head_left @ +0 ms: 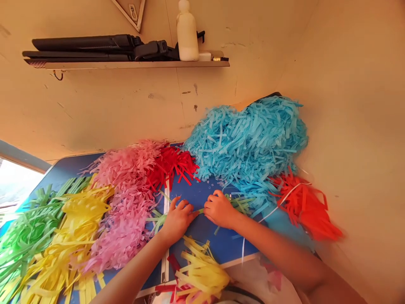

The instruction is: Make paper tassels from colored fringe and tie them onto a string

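Both my hands are over the middle of the blue table. My left hand (177, 219) has its fingers curled round one side of a twisted light green paper strip (200, 211). Close to its right, my right hand (220, 210) pinches the same strip, which runs across the small gap between the hands. Fringed green ends (159, 219) stick out left of my left hand, and more fringe (242, 204) shows beyond my right hand. A yellow paper bunch (204, 270) lies near my body with red strips (174, 264) beside it.
Green (34, 223), yellow (76, 219), pink (123, 211) and red (172, 164) fringe cover the table's left and back. A big blue heap (249, 139) and red fringe (310, 211) lie right, near a white cord (284, 198). A wall shelf (136, 65) holds a white bottle (187, 36).
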`<state>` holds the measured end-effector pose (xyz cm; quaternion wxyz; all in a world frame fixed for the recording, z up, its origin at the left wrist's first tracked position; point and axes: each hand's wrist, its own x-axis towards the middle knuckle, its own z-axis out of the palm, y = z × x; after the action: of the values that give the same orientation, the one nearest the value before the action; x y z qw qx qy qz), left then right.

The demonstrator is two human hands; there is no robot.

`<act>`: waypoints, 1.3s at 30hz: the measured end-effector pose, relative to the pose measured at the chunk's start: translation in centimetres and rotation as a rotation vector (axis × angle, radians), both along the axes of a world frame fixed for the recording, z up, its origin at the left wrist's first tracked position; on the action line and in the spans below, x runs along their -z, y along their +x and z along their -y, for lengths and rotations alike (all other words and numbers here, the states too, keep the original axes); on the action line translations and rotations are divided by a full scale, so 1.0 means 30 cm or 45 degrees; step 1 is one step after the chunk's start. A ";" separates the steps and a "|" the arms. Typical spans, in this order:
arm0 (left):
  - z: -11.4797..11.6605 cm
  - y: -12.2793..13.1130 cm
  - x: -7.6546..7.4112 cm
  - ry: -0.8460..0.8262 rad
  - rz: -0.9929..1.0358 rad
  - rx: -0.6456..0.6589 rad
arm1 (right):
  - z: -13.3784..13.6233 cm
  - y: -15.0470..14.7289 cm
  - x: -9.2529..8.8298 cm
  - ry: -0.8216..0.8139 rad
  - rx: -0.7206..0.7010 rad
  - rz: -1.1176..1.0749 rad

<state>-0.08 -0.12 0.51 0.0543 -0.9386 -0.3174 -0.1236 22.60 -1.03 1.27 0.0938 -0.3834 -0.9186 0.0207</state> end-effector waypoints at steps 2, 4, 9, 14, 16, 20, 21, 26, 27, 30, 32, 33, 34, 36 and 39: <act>0.003 0.010 -0.006 -0.013 0.003 0.002 | -0.010 -0.012 0.019 0.048 -0.032 0.029; 0.010 0.025 -0.008 -0.025 0.029 -0.018 | -0.027 -0.016 0.036 0.067 -0.034 0.030; 0.022 0.062 0.013 0.052 0.127 -0.086 | -0.051 -0.020 0.034 0.111 0.027 -0.004; 0.022 0.075 0.037 0.127 0.195 -0.147 | -0.014 -0.042 0.025 0.201 0.057 -0.030; 0.027 0.069 0.043 0.141 0.204 -0.150 | 0.003 -0.039 0.040 0.234 0.072 -0.032; 0.047 0.033 0.053 0.120 0.187 -0.116 | 0.026 0.009 0.080 0.257 0.122 -0.060; 0.052 0.022 0.056 0.111 0.179 -0.102 | 0.029 0.025 0.086 0.251 0.127 -0.072; 0.049 -0.029 0.067 -0.104 0.277 -0.115 | 0.033 0.085 0.086 0.145 0.147 -0.151; 0.042 -0.036 0.070 -0.177 0.319 -0.141 | 0.030 0.093 0.083 0.109 0.159 -0.174; 0.016 -0.054 0.080 -0.318 0.384 -0.213 | 0.015 0.114 0.079 -0.020 0.212 -0.250; 0.003 -0.062 0.087 -0.366 0.396 -0.253 | 0.003 0.123 0.080 -0.112 0.263 -0.300; 0.000 -0.065 0.091 -0.388 0.402 -0.275 | -0.003 0.125 0.082 -0.154 0.291 -0.321; -0.002 -0.067 0.093 -0.405 0.407 -0.297 | -0.008 0.127 0.083 -0.193 0.320 -0.339; -0.001 -0.070 0.093 -0.426 0.415 -0.339 | -0.013 0.127 0.084 -0.255 0.368 -0.365; 0.006 -0.066 0.085 -0.439 0.420 -0.398 | -0.014 0.124 0.079 -0.319 0.407 -0.381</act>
<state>-2.06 -0.31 -2.03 -0.1400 -0.8410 -0.4790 -0.2088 26.31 -0.61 -1.09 0.1825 -0.5250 -0.8125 0.1760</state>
